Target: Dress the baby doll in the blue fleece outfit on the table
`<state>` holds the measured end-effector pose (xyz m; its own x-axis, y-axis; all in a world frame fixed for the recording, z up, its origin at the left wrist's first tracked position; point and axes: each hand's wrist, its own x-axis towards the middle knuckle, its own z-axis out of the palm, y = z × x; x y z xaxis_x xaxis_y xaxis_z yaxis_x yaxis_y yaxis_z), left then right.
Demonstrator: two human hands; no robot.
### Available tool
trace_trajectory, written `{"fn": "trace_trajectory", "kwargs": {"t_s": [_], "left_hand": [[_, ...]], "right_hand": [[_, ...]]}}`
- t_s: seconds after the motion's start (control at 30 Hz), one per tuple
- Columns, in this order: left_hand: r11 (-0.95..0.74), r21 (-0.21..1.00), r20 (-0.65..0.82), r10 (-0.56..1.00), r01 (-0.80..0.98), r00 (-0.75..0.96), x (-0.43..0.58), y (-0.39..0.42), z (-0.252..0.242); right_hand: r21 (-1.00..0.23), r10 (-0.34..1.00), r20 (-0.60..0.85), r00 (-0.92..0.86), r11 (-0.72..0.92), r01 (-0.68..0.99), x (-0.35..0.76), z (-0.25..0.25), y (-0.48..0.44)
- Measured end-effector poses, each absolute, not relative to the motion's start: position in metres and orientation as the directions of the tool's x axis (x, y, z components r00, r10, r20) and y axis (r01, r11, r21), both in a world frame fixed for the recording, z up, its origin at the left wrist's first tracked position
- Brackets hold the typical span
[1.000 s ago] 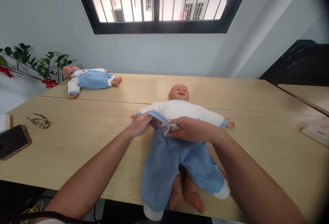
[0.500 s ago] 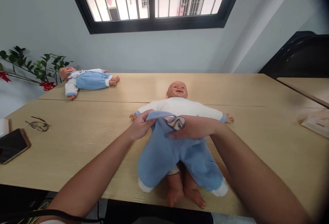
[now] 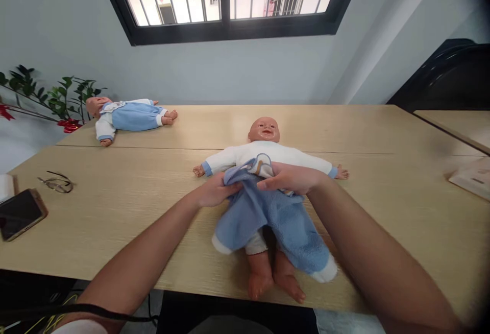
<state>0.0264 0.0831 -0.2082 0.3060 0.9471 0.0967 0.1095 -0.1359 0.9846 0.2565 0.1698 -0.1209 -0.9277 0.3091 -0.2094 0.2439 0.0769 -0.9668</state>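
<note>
Doll (image 3: 268, 152): laid face-up on the table (image 3: 115, 206).
Blue trousers (image 3: 275, 221): over the legs, waistband at the belly.
Left hand (image 3: 214, 191): waistband edge pinched.
Right hand (image 3: 293, 178): fingers closed over the waistband.
Care: both sides are best drawn level, fabric untwisted.

The blue romper (image 3: 268, 216) is seen to be a fuzzy, matt fleece cloth, finished with white knitted cuffs at the legs. The doll (image 3: 264, 130) is moulded in smooth plastic with a soft sheen on the head and feet — its white top (image 3: 275, 154) is made of a fine, matt knit, trimmed with blue cuffs. The surface (image 3: 115, 206) is faced in pale wood-grain laminate, smooth and only faintly glossy. A glossy black glass screen is shown by the phone (image 3: 19, 212), which is edged in a gold-coloured metallic frame — the glasses (image 3: 57, 183) are framed in thin dark wire.
</note>
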Motion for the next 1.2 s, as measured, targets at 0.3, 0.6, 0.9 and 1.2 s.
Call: {"fn": "trace_trajectory", "kwargs": {"t_s": [0.3, 0.6, 0.9, 1.2], "left_hand": [[0.065, 0.934, -0.027, 0.993, -0.351, 0.112, 0.037, 0.083, -0.207], [-0.07, 0.993, 0.023, 0.897, 0.09, 0.442, 0.037, 0.076, -0.207], [-0.119, 0.907, 0.176, 0.978, -0.404, 0.108, 0.038, 0.077, -0.199], [-0.033, 0.996, -0.019, 0.832, 0.083, 0.554, 0.04, 0.066, -0.184]], "right_hand": [[-0.928, 0.343, -0.227, -0.912, 0.208, 0.31, 0.263, -0.124, 0.193], [-0.937, 0.387, -0.187, -0.903, 0.207, 0.283, 0.274, -0.121, 0.201], [-0.907, 0.335, -0.007, -0.942, 0.395, 0.146, 0.263, -0.126, 0.197], [-0.938, 0.32, -0.043, -0.946, 0.313, 0.148, 0.265, -0.122, 0.192]]}}
